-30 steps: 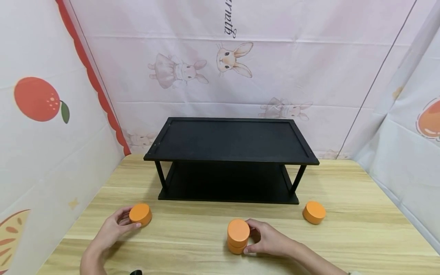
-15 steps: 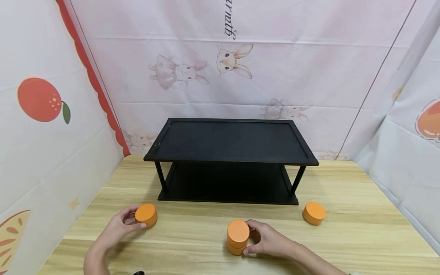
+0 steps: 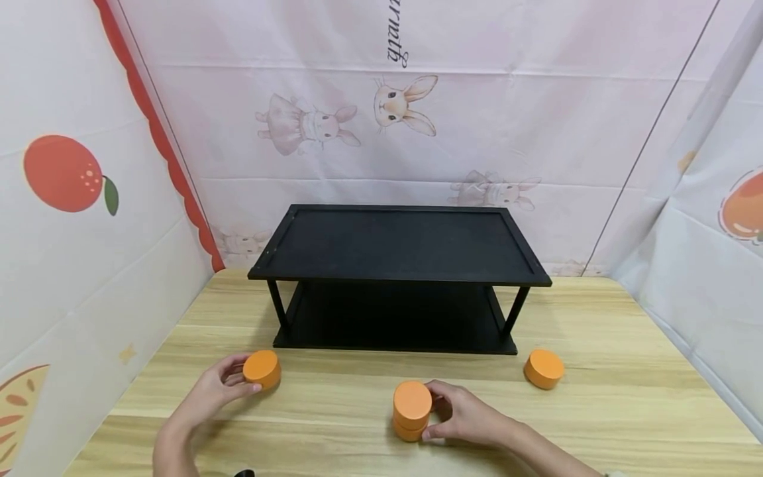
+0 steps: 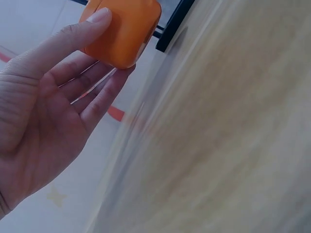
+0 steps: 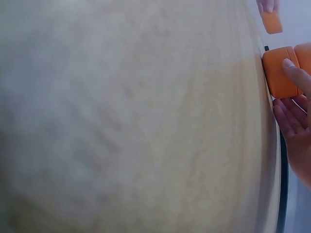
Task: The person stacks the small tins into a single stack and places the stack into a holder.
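Head view: my left hand [image 3: 205,395] holds an orange disc [image 3: 262,370] between thumb and fingers, toward the left edge of the desk [image 3: 334,417]; whether it touches the wood I cannot tell. My right hand [image 3: 467,414] grips the lower disc [image 3: 408,432] of a stack, thumb on the near side, and the upper disc [image 3: 412,401] sits squarely on it. Toward the desk's right edge lies a loose disc [image 3: 544,369]. Near the back edge stands a black two-tier shelf [image 3: 399,245].
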The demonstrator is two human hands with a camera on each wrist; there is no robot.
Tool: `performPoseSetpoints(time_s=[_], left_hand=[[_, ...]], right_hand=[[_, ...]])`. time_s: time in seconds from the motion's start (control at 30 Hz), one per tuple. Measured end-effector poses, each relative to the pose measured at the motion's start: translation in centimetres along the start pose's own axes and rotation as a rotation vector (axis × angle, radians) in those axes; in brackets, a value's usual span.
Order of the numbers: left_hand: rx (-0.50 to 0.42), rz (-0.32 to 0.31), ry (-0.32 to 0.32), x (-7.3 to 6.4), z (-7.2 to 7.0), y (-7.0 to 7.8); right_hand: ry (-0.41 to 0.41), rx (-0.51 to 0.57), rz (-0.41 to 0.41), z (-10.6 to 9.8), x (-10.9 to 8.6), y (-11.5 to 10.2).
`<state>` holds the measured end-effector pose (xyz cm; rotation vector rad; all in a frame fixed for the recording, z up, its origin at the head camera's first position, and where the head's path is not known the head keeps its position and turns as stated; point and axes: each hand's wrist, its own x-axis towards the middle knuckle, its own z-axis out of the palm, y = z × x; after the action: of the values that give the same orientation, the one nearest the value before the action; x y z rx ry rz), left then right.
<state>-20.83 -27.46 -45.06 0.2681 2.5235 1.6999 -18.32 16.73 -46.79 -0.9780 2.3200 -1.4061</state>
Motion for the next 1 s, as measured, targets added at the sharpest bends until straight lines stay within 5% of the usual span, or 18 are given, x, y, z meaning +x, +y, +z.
performPoseSetpoints(time_s=[1.0], left_hand=[[0.007,0.019,-0.062,1.0,2.1,1.4]], right_hand=[[0.011,-0.010,-0.024,0.0,-0.1,0.0]])
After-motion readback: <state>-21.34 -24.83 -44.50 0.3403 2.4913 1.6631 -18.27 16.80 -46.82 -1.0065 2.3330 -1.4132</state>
